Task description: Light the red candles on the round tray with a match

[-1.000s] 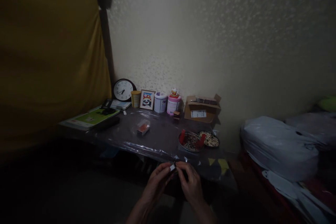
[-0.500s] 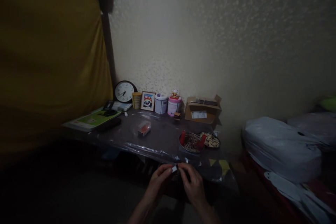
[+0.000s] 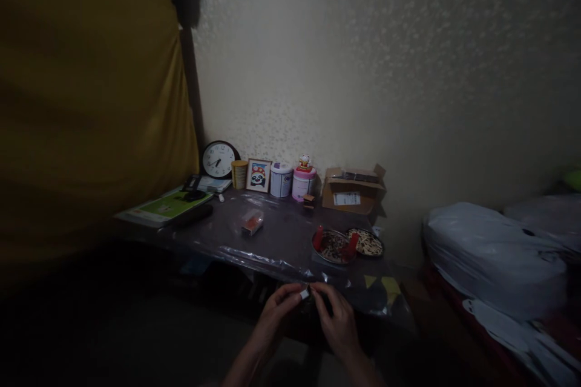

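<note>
My left hand (image 3: 278,316) and my right hand (image 3: 336,321) meet just below the near edge of a dark table (image 3: 281,242). Between their fingertips is a small pale box-like object (image 3: 304,294), probably a matchbox; the dim light hides its details. Both hands pinch it. Beyond the hands, on the table, stand a round tray with two red candles (image 3: 333,245) and a second round dish of pale sticks (image 3: 368,242). A small orange box in clear wrap (image 3: 252,224) lies nearer the table's middle.
Along the wall stand a clock (image 3: 219,159), a yellow cup (image 3: 239,173), a panda picture (image 3: 258,175), two tins (image 3: 292,180) and an open cardboard box (image 3: 353,190). A green book (image 3: 166,207) lies left. A yellow cloth (image 3: 86,109) hangs left; plastic-covered bundles (image 3: 490,254) lie right.
The view has drifted a little to the left and up, so the table items sit slightly right and lower. My hands stay together on the small object, a touch lower in the picture.
</note>
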`<state>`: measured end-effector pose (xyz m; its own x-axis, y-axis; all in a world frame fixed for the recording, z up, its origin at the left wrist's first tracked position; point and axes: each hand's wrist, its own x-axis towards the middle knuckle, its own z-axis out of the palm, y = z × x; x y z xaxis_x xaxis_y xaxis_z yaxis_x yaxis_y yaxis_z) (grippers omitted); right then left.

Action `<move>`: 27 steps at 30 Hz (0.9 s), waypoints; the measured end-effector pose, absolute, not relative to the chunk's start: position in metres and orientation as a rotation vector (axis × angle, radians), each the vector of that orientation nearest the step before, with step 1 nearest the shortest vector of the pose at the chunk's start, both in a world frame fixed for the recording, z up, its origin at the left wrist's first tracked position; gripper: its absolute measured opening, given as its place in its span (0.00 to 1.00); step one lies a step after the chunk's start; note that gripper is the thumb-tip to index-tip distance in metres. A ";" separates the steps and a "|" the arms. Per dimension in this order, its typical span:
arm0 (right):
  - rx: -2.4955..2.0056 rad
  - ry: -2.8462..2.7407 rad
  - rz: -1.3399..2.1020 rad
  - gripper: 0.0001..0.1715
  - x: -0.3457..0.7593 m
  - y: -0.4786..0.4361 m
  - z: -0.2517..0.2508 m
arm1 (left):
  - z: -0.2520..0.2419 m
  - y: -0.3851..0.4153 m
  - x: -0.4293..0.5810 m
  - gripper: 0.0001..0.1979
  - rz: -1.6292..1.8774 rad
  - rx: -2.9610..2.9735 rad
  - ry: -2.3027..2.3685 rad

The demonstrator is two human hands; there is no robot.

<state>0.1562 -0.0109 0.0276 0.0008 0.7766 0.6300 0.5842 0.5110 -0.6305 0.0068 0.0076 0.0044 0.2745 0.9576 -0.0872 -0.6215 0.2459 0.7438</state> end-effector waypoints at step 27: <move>-1.129 -1.698 0.121 0.08 0.152 -0.012 0.037 | 0.014 0.003 0.008 0.10 1.216 0.674 0.638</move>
<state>0.1517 -0.0120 0.0369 -0.0106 0.7213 0.6925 0.6155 0.5505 -0.5640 0.0076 0.0032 0.0140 0.2274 0.9704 -0.0808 -0.6178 0.2079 0.7583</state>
